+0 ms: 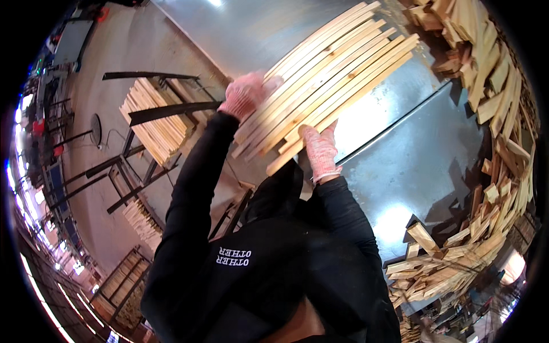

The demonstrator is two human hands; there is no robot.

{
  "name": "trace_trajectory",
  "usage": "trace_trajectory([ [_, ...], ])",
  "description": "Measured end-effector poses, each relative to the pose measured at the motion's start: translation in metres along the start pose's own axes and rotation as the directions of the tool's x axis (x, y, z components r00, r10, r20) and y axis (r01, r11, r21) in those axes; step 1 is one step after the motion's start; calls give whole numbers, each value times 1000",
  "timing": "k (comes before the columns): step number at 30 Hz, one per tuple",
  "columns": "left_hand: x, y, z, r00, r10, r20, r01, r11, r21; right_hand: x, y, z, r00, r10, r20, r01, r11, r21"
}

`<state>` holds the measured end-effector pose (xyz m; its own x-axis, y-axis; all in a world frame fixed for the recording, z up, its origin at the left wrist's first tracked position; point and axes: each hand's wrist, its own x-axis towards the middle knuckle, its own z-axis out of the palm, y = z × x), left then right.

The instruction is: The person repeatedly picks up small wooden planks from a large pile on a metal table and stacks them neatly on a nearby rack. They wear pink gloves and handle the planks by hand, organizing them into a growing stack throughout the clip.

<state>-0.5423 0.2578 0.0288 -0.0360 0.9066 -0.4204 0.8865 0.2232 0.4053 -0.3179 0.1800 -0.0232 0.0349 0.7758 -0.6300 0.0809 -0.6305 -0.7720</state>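
A wide layer of long, pale wooden slats (326,77) lies side by side, slanting from near my body up to the far right, its far part over the metal table. The ends are uneven, and a few slats stick out towards me. My left hand (250,94), in a pink knitted glove, is closed on the layer's left edge. My right hand (320,150), gloved alike, grips the opposite edge near the close end, its thumb pointing up along the side. The fingertips under the slats are hidden.
The shiny metal table (423,154) has a seam across it. Loose wood offcuts (497,86) pile up along its right side, curving round to the lower right. On the left, a dark metal rack (171,111) holds stacked slats (151,117), with one bar close to my left wrist.
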Motion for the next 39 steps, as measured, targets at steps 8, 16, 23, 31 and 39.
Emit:
trace_trajectory([
  [8,-57,85,-37,916,368,-161,-397,763,-510,-34,-36,-16,984,-24,-174,107,867,487],
  [16,-146,113,63,826,456,330,330,82,-940,-20,-20,-100,982,-49,-182,111,930,349],
  [23,-171,89,6,803,482,350,427,-56,-902,17,12,-62,996,-87,2,83,951,300],
  [31,-188,63,23,950,276,143,147,5,-989,13,22,-58,995,-54,78,16,906,423],
  [39,-251,10,42,992,-110,-65,-68,-21,-997,-30,10,-58,989,-114,94,88,967,239],
])
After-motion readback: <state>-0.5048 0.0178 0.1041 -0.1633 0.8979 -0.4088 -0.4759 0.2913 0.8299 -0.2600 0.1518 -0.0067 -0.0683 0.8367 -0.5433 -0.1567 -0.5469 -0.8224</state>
